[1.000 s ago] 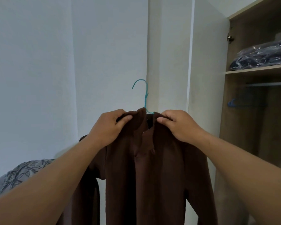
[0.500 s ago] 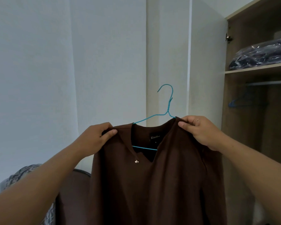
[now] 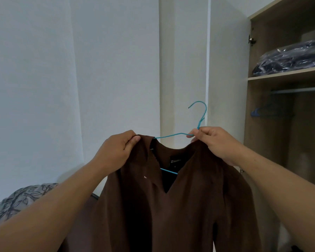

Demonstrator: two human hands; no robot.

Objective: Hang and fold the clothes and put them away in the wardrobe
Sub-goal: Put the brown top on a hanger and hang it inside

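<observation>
A brown V-neck top (image 3: 180,206) hangs in front of me on a teal wire hanger (image 3: 201,117), whose hook sticks up above the collar. My left hand (image 3: 116,151) pinches the top's left shoulder. My right hand (image 3: 213,142) pinches the right shoulder together with the hanger wire at the base of the hook. The open wardrobe (image 3: 262,124) stands to the right, with a metal rail (image 3: 298,90) under its shelf.
Blue hangers (image 3: 265,111) hang on the rail. A plastic-wrapped dark bundle (image 3: 291,57) lies on the upper shelf. The white wardrobe door (image 3: 225,79) stands open behind the hanger. A patterned grey cloth (image 3: 18,200) lies at lower left.
My hands spread apart from the collar to the shoulders, opening the top out. The hanger shifted right and my right hand now pinches its wire near the hook.
</observation>
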